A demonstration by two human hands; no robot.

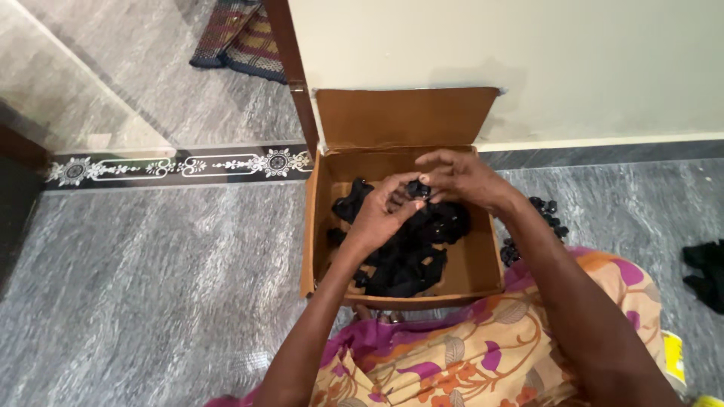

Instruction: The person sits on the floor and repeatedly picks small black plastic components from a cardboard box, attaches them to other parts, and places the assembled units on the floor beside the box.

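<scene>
An open cardboard box (471,267) stands on the floor in front of me, with a heap of black pieces (411,252) inside. Over the box, my left hand (377,215) and my right hand (460,177) meet. Both pinch one small black piece (417,188) between their fingertips. The box's flap (403,117) stands upright against the wall.
More small black pieces (547,215) lie on the grey floor right of the box. A black bundle (709,275) sits at the far right edge. A wooden door frame (290,68) rises behind the box, with a striped mat (241,34) beyond. My patterned garment (467,354) covers my lap.
</scene>
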